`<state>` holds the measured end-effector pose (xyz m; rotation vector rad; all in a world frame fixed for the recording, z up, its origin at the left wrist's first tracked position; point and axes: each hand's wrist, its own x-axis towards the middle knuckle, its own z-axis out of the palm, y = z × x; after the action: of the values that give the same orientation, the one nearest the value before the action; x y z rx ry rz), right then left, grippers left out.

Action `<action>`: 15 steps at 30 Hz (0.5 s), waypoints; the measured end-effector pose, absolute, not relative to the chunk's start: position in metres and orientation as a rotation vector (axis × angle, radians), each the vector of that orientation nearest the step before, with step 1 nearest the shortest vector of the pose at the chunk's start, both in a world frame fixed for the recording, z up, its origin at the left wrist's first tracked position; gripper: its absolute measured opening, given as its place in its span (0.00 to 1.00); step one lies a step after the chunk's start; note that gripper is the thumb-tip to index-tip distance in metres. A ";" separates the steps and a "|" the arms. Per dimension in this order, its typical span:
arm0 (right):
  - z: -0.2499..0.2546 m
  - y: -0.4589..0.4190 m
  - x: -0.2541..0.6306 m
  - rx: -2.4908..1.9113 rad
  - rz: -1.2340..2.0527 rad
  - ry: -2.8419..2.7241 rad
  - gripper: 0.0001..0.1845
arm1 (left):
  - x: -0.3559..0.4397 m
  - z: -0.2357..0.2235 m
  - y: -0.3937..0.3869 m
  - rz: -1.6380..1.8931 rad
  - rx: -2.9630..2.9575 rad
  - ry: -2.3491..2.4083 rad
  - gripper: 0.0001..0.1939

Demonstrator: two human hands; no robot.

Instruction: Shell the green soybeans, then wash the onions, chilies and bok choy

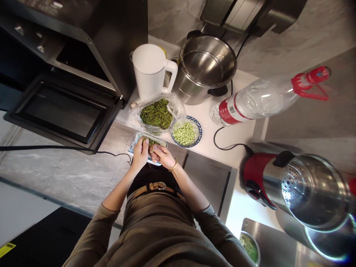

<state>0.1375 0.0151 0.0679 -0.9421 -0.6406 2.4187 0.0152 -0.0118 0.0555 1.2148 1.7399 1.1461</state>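
My left hand [140, 152] is closed, with a green soybean pod [144, 140] showing at its thumb and fingertips. Close beside it, the fingers of my right hand [163, 157] pinch together at a small greenish thing, probably a pod, mostly hidden by the fingers. Both hands are over a small lined bin [136, 137] that has green pods or hulls in it. Just beyond, an open clear plastic bag [178, 104] holds a heap of soybean pods [156, 114]. Right of the bag, shelled green beans [184, 134] fill a blue-patterned plate [198, 129].
A white pitcher [150, 74] and a steel pot [189, 89] stand behind the bag. To the right are a large water bottle [256, 102] and a red-and-steel cooker [258, 174]. At left, an oven door [63, 111] hangs open; a cord [69, 148] crosses below it.
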 end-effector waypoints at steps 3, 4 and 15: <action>0.061 0.013 0.137 -1.025 2.370 -0.567 0.24 | 0.008 0.054 -0.016 1.064 1.335 1.829 0.16; 0.059 0.013 0.137 -1.062 2.349 -0.544 0.24 | 0.006 0.054 -0.017 1.043 1.380 1.838 0.15; 0.052 0.007 0.140 -1.128 2.245 -0.517 0.20 | 0.008 0.050 -0.019 0.983 1.397 1.492 0.13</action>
<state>0.1401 0.0074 0.0525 -1.1279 -0.5171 2.2453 0.0083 -0.0188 0.0505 1.3968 1.4916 0.9832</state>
